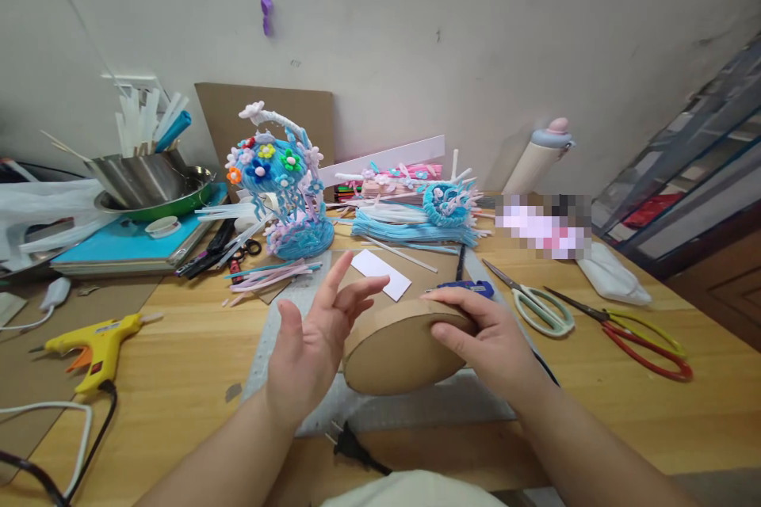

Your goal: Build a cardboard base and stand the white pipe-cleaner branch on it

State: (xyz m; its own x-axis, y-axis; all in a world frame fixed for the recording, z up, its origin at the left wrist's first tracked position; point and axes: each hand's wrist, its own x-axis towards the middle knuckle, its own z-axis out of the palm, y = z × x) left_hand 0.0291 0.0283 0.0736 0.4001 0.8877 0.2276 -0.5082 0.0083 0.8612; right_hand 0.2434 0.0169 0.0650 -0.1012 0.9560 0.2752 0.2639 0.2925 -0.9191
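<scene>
Over the pale wooden table (pixel 190 364), your right hand (pixel 491 333) grips the round brown cardboard disc (pixel 398 360) by its rim; your left hand (pixel 312 348) spreads wide alongside.

A small craft corner is being seen here; whether home or workshop cannot be told. A wooden table (pixel 190 368) is crowded with a yellow glue gun (pixel 110 339), scissors (pixel 523 295), bundled fuzzy stems (pixel 404 230) and a flower-decked ornament (pixel 270 166), all set against a scuffed wall (pixel 380 40).

Bare hands (pixel 310 352) and forearms (pixel 229 444), pale garment (pixel 416 490)
</scene>
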